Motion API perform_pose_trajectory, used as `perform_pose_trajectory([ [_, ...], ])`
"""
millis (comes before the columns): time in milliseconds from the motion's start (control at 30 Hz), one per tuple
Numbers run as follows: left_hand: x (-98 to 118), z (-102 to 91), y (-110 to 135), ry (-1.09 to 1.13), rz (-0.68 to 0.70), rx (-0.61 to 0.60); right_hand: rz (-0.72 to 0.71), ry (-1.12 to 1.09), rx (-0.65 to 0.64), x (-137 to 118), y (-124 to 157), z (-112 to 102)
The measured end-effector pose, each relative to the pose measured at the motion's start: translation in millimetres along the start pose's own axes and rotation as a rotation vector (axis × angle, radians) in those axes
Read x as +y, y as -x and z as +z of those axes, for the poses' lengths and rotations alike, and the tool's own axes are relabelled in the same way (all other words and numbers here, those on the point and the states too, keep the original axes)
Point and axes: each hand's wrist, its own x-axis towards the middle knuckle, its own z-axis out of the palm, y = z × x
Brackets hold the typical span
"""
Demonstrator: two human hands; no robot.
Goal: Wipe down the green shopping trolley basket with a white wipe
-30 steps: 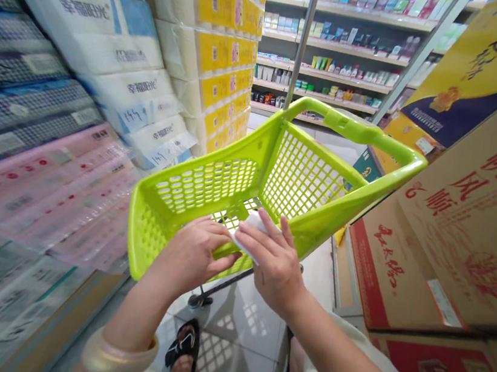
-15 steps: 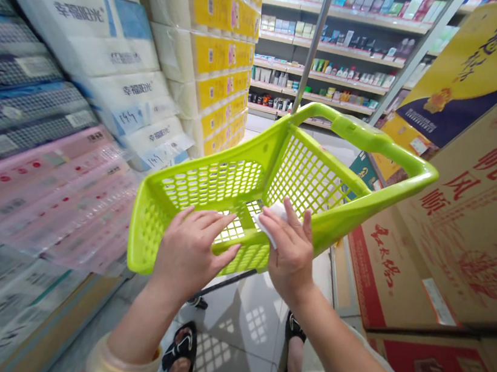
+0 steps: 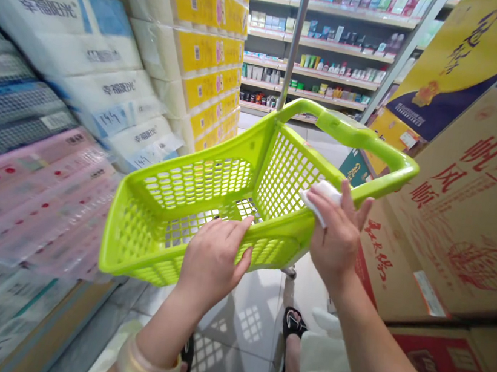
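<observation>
A lime-green plastic shopping basket (image 3: 190, 172) with perforated walls and a looped handle tilts in front of me, with nothing lying in it. Over its near rim curl the fingers of my left hand (image 3: 214, 258), gripping the edge. My right hand (image 3: 337, 240) presses a folded white cloth or tissue (image 3: 322, 199) against the rim near the handle's base. Its thumb and some fingers spread apart, while the others hold the white piece. A small caster wheel (image 3: 289, 272) shows beneath the basket.
Stacked tissue packs (image 3: 47, 7) and yellow-labelled paper bundles (image 3: 202, 52) line the left. Cardboard cartons (image 3: 470, 203) crowd the right side. Behind stand cosmetics shelves (image 3: 335, 45) and a thin metal pole (image 3: 295, 46). Tiled floor (image 3: 253, 357) lies below.
My right hand has moved right with the white piece, from the basket's inside to the rim by the handle. My left hand has shifted right and now grips the rim. The basket sits further left.
</observation>
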Motion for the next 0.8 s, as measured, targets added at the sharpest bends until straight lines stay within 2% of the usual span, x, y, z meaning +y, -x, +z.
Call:
perform_pose_trajectory([
  [67,1.2,0.3,0.6,-0.01,0.003,0.002,0.057,0.043,0.073,6.1,-2.0,-2.3],
  [100,2.1,0.5,0.6,-0.01,0.0,0.008,0.057,0.035,0.067,3.0,-0.5,-1.0],
  [233,3.9,1.1,-0.2,-0.029,-0.019,0.027,-0.087,-0.119,-0.128,-32.3,13.3,13.2],
  [300,3.4,1.1,-0.5,-0.039,-0.03,0.031,-0.159,-0.157,-0.178,-41.2,16.0,16.5],
  [400,2.7,0.8,0.2,-0.038,-0.032,0.027,-0.124,-0.1,-0.128,-24.1,8.5,9.3],
  [500,3.7,0.9,1.3,-0.031,-0.024,0.018,0.016,0.006,0.032,3.1,-1.5,-1.1],
  [567,4.9,1.4,1.4,-0.036,-0.027,0.021,0.054,0.009,0.064,4.6,-1.3,-1.4],
  [633,5.7,1.8,0.9,-0.044,-0.033,0.035,0.02,-0.045,-0.004,-11.2,5.8,4.8],
  [733,4.8,1.4,0.3,-0.059,-0.042,0.04,-0.102,-0.138,-0.14,-44.4,19.1,17.9],
  [800,3.0,0.5,0.8,-0.067,-0.043,0.036,-0.159,-0.149,-0.173,-52.3,21.3,20.9],
])
